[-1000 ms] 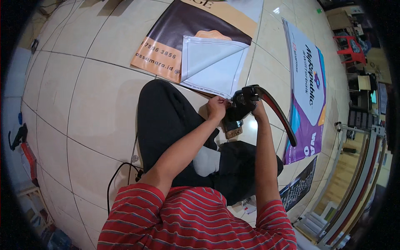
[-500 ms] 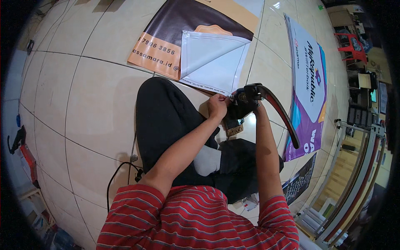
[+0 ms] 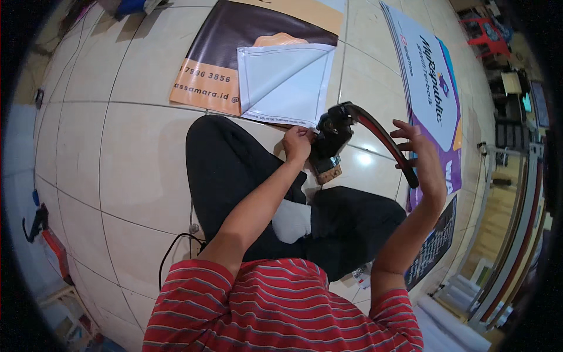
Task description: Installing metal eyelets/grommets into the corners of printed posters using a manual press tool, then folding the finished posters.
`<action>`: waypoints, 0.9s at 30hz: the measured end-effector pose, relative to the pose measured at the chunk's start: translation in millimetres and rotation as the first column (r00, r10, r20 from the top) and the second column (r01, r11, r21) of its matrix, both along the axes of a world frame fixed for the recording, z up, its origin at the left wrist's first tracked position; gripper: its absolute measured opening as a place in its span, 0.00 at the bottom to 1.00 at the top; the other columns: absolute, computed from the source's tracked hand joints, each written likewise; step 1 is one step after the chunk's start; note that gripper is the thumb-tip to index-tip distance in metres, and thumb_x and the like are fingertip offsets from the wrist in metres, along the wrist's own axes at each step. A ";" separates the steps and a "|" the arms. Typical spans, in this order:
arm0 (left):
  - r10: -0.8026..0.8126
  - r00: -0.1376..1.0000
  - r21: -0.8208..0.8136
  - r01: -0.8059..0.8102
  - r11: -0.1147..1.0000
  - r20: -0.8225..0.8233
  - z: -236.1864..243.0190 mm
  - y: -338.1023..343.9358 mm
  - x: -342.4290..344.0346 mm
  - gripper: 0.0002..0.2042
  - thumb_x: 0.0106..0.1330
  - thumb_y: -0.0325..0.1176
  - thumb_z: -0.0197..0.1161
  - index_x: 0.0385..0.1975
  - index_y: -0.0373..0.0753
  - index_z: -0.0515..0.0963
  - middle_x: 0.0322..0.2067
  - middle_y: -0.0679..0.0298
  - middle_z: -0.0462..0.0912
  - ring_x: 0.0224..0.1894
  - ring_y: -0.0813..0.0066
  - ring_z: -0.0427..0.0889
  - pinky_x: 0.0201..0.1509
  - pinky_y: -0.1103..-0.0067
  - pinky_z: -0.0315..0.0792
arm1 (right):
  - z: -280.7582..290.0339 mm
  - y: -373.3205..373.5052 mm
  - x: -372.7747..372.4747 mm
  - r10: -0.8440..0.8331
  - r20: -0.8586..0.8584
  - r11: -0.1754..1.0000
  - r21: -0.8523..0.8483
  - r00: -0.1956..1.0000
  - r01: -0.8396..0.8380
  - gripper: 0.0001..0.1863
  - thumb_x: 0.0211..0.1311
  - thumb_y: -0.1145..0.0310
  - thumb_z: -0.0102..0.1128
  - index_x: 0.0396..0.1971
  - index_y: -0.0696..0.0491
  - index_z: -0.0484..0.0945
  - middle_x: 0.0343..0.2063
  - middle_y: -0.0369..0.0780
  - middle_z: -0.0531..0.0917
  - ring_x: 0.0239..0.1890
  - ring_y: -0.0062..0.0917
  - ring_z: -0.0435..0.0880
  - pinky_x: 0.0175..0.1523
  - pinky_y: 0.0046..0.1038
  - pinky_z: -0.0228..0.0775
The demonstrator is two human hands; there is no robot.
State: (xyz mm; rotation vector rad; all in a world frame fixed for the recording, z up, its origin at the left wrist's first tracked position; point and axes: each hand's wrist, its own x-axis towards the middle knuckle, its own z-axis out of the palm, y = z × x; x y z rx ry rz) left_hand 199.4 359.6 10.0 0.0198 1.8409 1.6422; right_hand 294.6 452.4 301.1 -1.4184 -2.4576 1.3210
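Observation:
Between my knees and the banner stands a black hand press [image 3: 333, 130], likely an eyelet press, with a long curved lever [image 3: 381, 136] sticking up to the right. My left hand [image 3: 298, 144] pinches the near corner of a vinyl banner [image 3: 205, 85] against the press. The banner's white underside [image 3: 293, 88] is folded over on top, and the corner's tip is hidden by fingers and press. My right hand [image 3: 423, 155] is beside the lever's free end, fingers spread and stretched; whether they touch it I cannot tell.
A block-like brown piece [image 3: 329, 173] lies by the press base. More printed banners [image 3: 431, 88] lie stacked on the tiles at right. Beyond them is a metal-railed frame [image 3: 504, 246]. A red stool [image 3: 488, 38] stands far right, a red-and-black tool [image 3: 54, 249] at left.
My right hand has left the press body and moved right, out to the lever's end, with its fingers opening. My left hand keeps its pinch on the banner corner.

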 end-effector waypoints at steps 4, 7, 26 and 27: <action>0.107 0.982 0.169 -0.134 0.977 0.158 -43.0 -0.8 -5.1 0.07 0.56 0.28 0.62 0.26 0.29 0.76 0.24 0.59 0.81 0.26 0.75 0.80 0.28 0.82 0.72 | -39.4 -32.8 4.4 0.099 0.122 0.779 0.608 0.988 -0.153 0.20 0.68 0.58 0.38 0.43 0.57 0.74 0.37 0.47 0.78 0.38 0.40 0.77 0.42 0.34 0.67; 0.046 0.983 0.169 -0.077 0.983 0.176 -5.7 0.7 -0.2 0.06 0.58 0.26 0.60 0.27 0.29 0.74 0.24 0.59 0.81 0.26 0.75 0.80 0.28 0.82 0.74 | -81.8 -32.2 35.6 -0.037 0.015 0.818 0.575 0.999 0.022 0.19 0.68 0.59 0.36 0.39 0.56 0.75 0.34 0.46 0.78 0.37 0.42 0.76 0.42 0.37 0.66; -0.100 0.972 0.284 0.160 0.945 -0.214 70.8 -29.1 32.5 0.04 0.61 0.25 0.55 0.33 0.33 0.74 0.30 0.62 0.78 0.31 0.75 0.80 0.33 0.80 0.74 | -158.9 -34.8 50.9 -0.127 -0.345 0.701 0.632 0.930 0.330 0.21 0.66 0.63 0.34 0.52 0.59 0.66 0.50 0.48 0.70 0.53 0.41 0.67 0.58 0.37 0.54; -0.135 0.933 0.345 0.255 0.903 -0.335 115.1 -31.7 45.0 0.05 0.60 0.25 0.56 0.33 0.32 0.74 0.29 0.60 0.78 0.31 0.74 0.80 0.35 0.78 0.74 | -161.3 -33.7 57.6 -0.156 -0.357 0.808 0.490 0.921 0.327 0.22 0.67 0.60 0.33 0.52 0.59 0.65 0.51 0.47 0.70 0.54 0.37 0.65 0.59 0.34 0.54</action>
